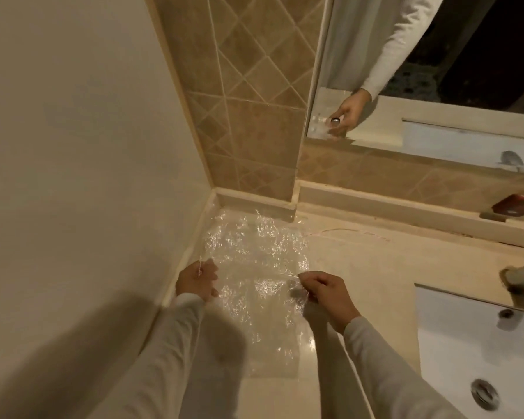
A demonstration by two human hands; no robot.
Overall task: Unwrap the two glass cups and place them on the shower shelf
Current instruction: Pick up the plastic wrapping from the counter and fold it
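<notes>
1. One clear bubble-wrap sheet (254, 261) lies spread over the countertop (360, 267) corner by the wall.
2. Left hand (195, 281) pinches its near left edge, right hand (324, 293) its near right edge.
3. White sink (466, 343) sits to the right.

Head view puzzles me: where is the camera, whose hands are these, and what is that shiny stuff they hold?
There is no machine here. The camera sits on a person's head and looks down at their own two hands. The left hand and the right hand each pinch an edge of a clear crinkled plastic wrapping sheet, which is spread over the beige glossy countertop. To the right are a white sink and a red soap dish. The wall mirror above reflects the person's sleeve and hand.
</notes>
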